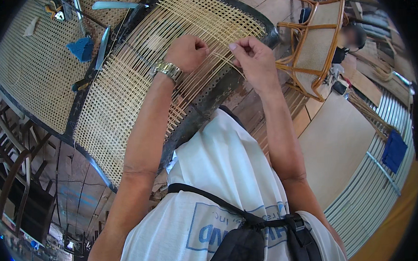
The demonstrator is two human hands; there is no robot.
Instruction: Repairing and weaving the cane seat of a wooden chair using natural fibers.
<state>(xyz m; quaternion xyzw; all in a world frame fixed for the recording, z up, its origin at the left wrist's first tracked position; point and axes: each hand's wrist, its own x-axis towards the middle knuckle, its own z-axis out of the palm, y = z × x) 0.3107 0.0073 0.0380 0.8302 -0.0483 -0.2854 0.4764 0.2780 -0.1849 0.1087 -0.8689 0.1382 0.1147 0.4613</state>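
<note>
A woven cane panel (106, 105) in a dark frame (196, 110) lies before me. Part of its weave is closely crossed; in the middle, long strands run mostly one way with gaps between them. My left hand (186, 53), a metal watch (166, 71) at its wrist, rests over those strands with fingers curled; what they hold, if anything, is hidden. Close to the panel's right edge, my right hand (254, 59) pinches a thin cane strand (225, 59) between thumb and fingers.
On the panels lie a blue piece of material (81, 49) and flat, pale blade-like tools (102, 49). A rattan chair (320, 44) stands at the right, with a person (353, 38) beyond it. Below are a flat board (336, 131) and a blue cloth (394, 151). Dark wooden frames (19, 159) crowd the left.
</note>
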